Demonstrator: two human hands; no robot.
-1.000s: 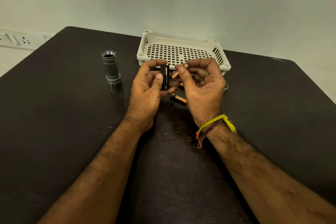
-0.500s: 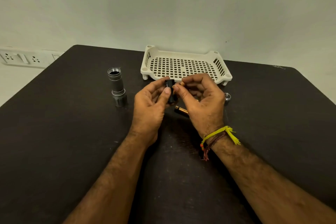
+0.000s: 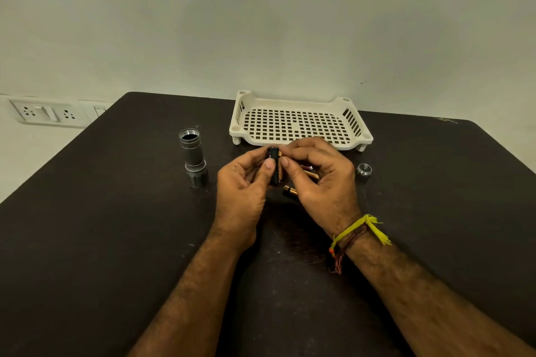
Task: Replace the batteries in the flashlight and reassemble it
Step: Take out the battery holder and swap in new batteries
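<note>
A black battery holder (image 3: 273,164) stands upright between my two hands, with a copper-and-black battery seated along its side. My left hand (image 3: 242,194) pinches the holder from the left. My right hand (image 3: 319,182) presses its thumb on the battery from the right. Another battery (image 3: 290,191) lies on the table just under my right hand, and more batteries (image 3: 310,174) show under its fingers. The grey flashlight body (image 3: 193,158) stands on its head at the left, open end up. The silver tail cap (image 3: 364,169) sits at the right.
A white perforated tray (image 3: 300,124) stands behind my hands near the table's (image 3: 116,240) far edge. A wall socket strip (image 3: 49,113) is at the far left, beyond the table. Yellow and dark threads circle my right wrist.
The camera has tilted up, so everything sits lower in view. The battery in my right fingers has gone from held free to lying against the holder, with my thumb on it.
</note>
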